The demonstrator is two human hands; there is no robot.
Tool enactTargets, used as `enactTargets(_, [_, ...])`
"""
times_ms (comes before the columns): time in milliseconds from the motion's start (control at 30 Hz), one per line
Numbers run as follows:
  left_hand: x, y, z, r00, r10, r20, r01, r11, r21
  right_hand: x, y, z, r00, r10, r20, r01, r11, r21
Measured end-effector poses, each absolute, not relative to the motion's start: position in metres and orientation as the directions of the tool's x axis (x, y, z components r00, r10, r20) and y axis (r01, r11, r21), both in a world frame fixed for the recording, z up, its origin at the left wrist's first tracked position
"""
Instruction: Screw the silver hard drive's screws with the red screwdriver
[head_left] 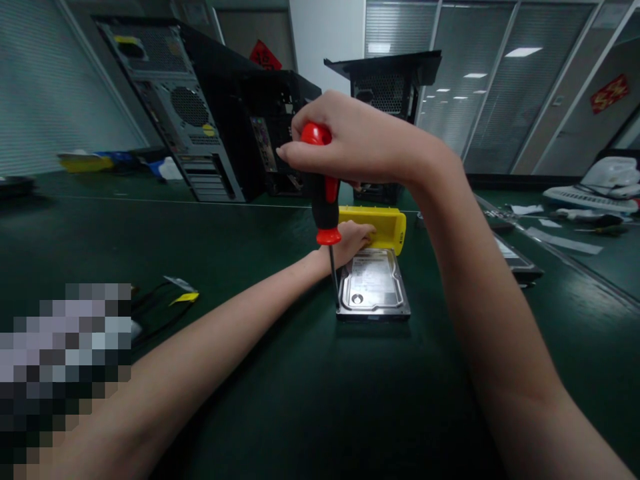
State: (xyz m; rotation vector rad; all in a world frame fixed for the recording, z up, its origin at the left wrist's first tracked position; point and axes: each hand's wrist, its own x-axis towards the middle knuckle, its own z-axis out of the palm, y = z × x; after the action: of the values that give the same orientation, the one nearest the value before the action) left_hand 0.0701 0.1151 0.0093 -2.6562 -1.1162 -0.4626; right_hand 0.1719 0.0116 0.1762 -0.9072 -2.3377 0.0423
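Right hand [357, 137] is closed around the handle of a red-and-black screwdriver [326, 203], whose shaft reaches down to the near-left corner of a hard drive [373, 283]. That drive lies flat on the tabletop [380, 387], well short of its far edge. Left hand [353, 241] is at the drive's far-left corner, fingers bent toward a yellow tray [387, 230] just behind; whether it grips or merely presses, I cannot tell.

The shaft leans, top toward the left, so I judge a skid off the corner the likeliest mishap: sideways force could jump the tip out and scratch the metal cover. Whether it sits in a screw is too small to see. With the left hand at the far end, hard twisting might also swivel the near end across the tabletop.
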Motion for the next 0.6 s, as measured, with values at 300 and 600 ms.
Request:
enactTargets(300, [0.0726,0.1123,0.0142,0.643,0.698,0.316,0.736,-0.677,-0.005,0.1725,0.0145,0.1749,-0.585,0.607,0.538,0.574,0.778,-0.255])
enactTargets(600, [0.077,0.12,0.0147,0.689,0.664,0.291,0.693,-0.721,0.003,0.1726,0.0154,0.1748,-0.597,0.595,0.538,0.572,0.786,-0.235])
